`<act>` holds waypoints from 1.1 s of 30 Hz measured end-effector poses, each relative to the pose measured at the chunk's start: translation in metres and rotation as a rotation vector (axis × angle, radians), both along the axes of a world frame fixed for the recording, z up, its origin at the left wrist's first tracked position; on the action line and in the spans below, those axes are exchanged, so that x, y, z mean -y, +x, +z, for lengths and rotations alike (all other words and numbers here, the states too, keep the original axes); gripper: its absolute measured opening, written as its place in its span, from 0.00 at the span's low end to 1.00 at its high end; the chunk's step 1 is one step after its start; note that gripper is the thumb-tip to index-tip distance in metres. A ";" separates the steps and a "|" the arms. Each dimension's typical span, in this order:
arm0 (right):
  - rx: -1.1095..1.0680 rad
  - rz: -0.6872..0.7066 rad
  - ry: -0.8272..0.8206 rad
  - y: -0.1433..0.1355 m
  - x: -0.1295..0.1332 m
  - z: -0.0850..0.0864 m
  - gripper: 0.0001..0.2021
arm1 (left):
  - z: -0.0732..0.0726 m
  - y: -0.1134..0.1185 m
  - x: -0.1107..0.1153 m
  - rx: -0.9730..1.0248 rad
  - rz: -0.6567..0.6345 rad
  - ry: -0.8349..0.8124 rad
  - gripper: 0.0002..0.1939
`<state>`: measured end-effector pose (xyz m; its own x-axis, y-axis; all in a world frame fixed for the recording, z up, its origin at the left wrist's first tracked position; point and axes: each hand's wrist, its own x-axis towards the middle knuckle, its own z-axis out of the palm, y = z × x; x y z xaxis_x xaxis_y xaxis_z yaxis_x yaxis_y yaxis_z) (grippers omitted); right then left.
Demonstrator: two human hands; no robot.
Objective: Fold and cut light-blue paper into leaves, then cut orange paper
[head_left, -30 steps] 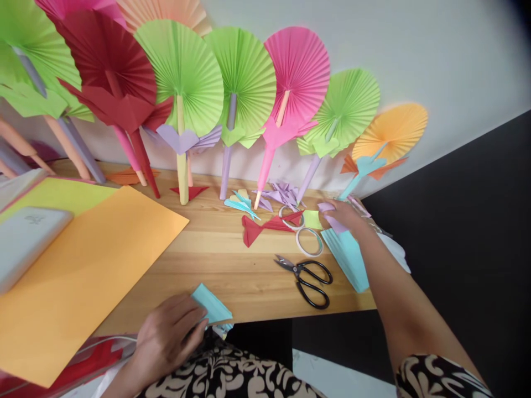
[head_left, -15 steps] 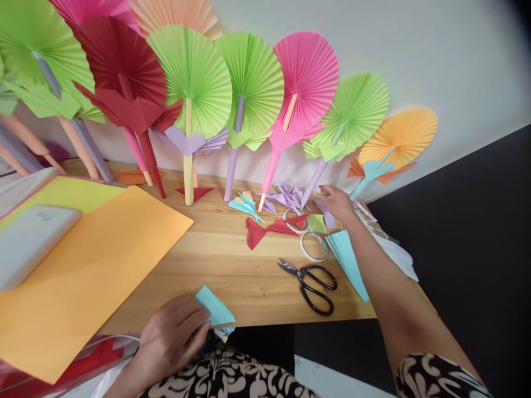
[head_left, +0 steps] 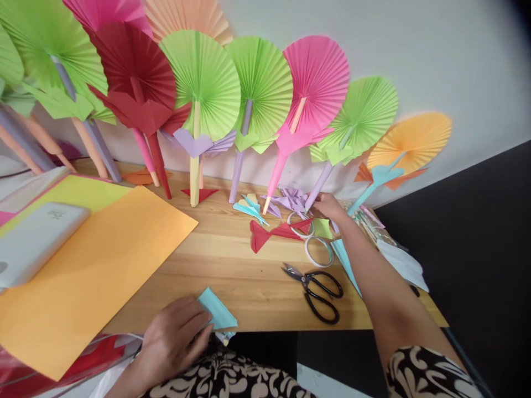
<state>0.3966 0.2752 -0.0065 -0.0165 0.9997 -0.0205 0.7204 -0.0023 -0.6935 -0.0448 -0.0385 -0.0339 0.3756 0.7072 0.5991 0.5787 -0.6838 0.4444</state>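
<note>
My left hand [head_left: 178, 334] holds a folded light blue paper piece [head_left: 218, 309] at the table's front edge, its fingers bent over the paper. At the back right, my right hand [head_left: 327, 207] is by the purple paper pieces [head_left: 293, 199], near the foot of a green fan's purple handle [head_left: 319, 185]; its fingertips are partly hidden, and whatever they grip cannot be made out. Black-handled scissors [head_left: 313, 287] lie in front of two tape rolls [head_left: 318, 251]. Beside the rolls are a red folded paper [head_left: 260, 235] and a small green paper [head_left: 322, 228].
Upright paper fans [head_left: 201, 83] line the wall behind the table [head_left: 232, 265]. Orange sheets [head_left: 124, 265] and a white device [head_left: 45, 237] occupy the left side. Under my right forearm lies a light blue folded paper [head_left: 345, 262]; plastic packets [head_left: 398, 257] are at the right edge.
My right hand has moved slightly down and left, closer to the purple pieces and the fan handle. My left hand keeps its hold on the blue paper. The view has shifted a little.
</note>
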 end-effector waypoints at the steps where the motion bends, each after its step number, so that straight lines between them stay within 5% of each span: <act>1: -0.012 -0.018 0.008 -0.001 -0.001 -0.001 0.14 | 0.000 0.000 0.000 -0.003 0.000 0.001 0.06; 7: -0.155 -0.148 0.147 -0.006 -0.004 0.000 0.16 | 0.000 0.000 0.001 -0.005 0.013 -0.006 0.06; 13: -0.300 -0.381 0.384 -0.005 0.011 0.021 0.18 | 0.001 0.001 -0.002 0.004 -0.009 0.012 0.05; 18: -0.346 -0.494 0.443 -0.011 0.046 0.040 0.15 | 0.008 0.000 -0.004 -0.028 -0.047 -0.025 0.05; 22: -0.321 -0.480 0.465 -0.039 0.103 0.054 0.12 | 0.009 -0.003 -0.003 -0.056 -0.071 -0.059 0.06; 26: -0.036 -0.130 0.563 -0.097 0.195 0.067 0.11 | 0.008 -0.005 -0.002 -0.081 -0.097 -0.145 0.08; 28: 0.151 0.159 0.508 -0.128 0.235 0.066 0.10 | 0.008 -0.006 -0.002 -0.091 -0.104 -0.152 0.09; 30: 0.202 0.470 0.437 -0.152 0.260 0.059 0.15 | 0.009 -0.006 -0.001 -0.098 -0.112 -0.157 0.11; 33: 0.236 0.586 0.423 -0.168 0.265 0.046 0.19 | 0.010 -0.007 0.000 -0.085 -0.130 -0.173 0.12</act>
<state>0.2285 0.0098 0.0395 -0.5901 0.7519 0.2939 0.6512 0.6585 -0.3772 -0.0523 -0.0382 -0.0238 0.5143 0.7388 0.4356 0.5310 -0.6731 0.5147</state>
